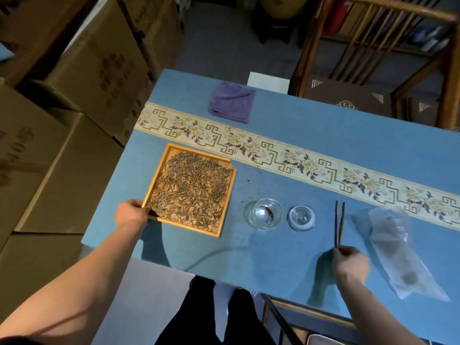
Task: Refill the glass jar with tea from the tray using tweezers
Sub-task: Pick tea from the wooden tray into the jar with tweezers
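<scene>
A square wooden tray (pixel 225 206) covered with loose dry tea leaves (pixel 191 189) lies on the blue table at the left. My left hand (pixel 132 215) grips its near-left corner. To the tray's right stands an open glass jar (pixel 266 214) with a small pinch of tea at its bottom. The jar's glass lid (pixel 302 217) rests beside it. Further right, dark tweezers (pixel 339 224) lie flat on the cloth, tips pointing away from me. My right hand (pixel 351 263) pinches their near end.
A folded purple cloth (pixel 232 102) lies at the table's far side. A crumpled clear plastic bag (pixel 398 250) sits right of the tweezers. A few stray leaves are scattered near the jar. Cardboard boxes stack up at the left; a wooden chair (pixel 373 70) stands behind the table.
</scene>
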